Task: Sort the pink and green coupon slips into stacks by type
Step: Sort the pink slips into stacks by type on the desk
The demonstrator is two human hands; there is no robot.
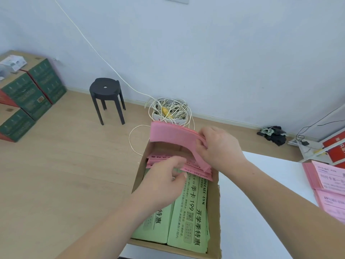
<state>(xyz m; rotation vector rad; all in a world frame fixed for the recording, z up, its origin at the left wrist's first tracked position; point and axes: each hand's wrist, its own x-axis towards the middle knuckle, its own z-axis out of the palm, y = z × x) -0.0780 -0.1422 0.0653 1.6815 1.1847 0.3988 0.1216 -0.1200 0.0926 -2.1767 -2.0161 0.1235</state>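
An open cardboard box (pixel 212 212) holds green coupon slips (pixel 188 219) at its near end and pink slips (pixel 197 168) at its far end. My right hand (pixel 218 146) grips a thick bundle of pink slips (pixel 171 134), lifted and bent above the far end of the box. My left hand (pixel 164 176) reaches into the box with curled fingers at the edge of the pink slips lying there; whether it holds any is hidden. More pink slips (pixel 328 186) lie in stacks on the white table at the right.
The white table (pixel 257 193) runs to the right of the box. On the wooden floor stand a black stool (pixel 106 96), green cartons (pixel 28 94) at the left, and a small box of tangled white cable (pixel 169 111) beyond the cardboard box.
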